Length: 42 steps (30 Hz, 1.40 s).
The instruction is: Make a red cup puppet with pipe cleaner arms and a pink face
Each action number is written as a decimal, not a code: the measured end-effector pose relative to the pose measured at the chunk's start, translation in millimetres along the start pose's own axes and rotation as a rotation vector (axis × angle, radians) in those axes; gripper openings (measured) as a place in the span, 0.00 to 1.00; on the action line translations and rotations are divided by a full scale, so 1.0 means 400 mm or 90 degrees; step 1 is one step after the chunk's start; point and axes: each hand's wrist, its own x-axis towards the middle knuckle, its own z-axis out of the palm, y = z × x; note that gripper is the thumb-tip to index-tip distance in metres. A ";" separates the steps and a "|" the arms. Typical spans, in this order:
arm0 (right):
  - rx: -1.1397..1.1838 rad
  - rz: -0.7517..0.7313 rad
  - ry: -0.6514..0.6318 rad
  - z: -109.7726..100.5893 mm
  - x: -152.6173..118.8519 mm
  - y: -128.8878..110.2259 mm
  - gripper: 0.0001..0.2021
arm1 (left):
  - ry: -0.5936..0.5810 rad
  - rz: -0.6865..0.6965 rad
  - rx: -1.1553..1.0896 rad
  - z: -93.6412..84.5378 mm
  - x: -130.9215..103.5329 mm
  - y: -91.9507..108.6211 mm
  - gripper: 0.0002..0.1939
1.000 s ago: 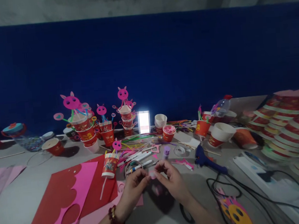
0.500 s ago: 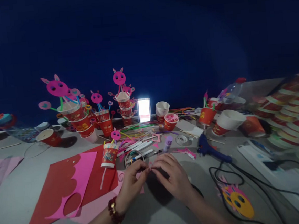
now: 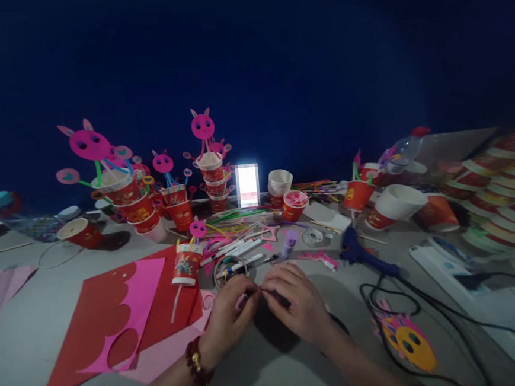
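Observation:
My left hand [image 3: 229, 314], with a dark red bead bracelet [image 3: 196, 364] at its wrist, is closed in a pinch. Its fingertips meet those of my right hand [image 3: 299, 300], also pinched, above the grey table. Between them is a small pink paper piece, now almost wholly hidden by the fingers. Just beyond my hands are a roll of tape [image 3: 231, 272], several marker pens [image 3: 239, 251] and a purple glue stick [image 3: 289, 244]. To the left, a paper cup figure [image 3: 186, 264] with a pink head lies on red paper [image 3: 93, 313] and cut pink paper [image 3: 147, 291].
Stacked cup figures [image 3: 136, 205] with pink heads stand at the back left. A blue glue gun [image 3: 365, 256] lies on the right, its black cable [image 3: 445, 315] looping around yellow paper faces [image 3: 414, 347]. White cups [image 3: 280, 182] and a power strip [image 3: 452, 285] are also there.
My fingertips have closed together more, covering the small pink paper piece that showed between them. The view has shifted slightly; the things on the table stay in place.

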 end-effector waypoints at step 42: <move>0.287 0.256 0.054 0.017 -0.006 0.017 0.05 | -0.309 -0.561 -1.071 0.000 0.012 0.005 0.09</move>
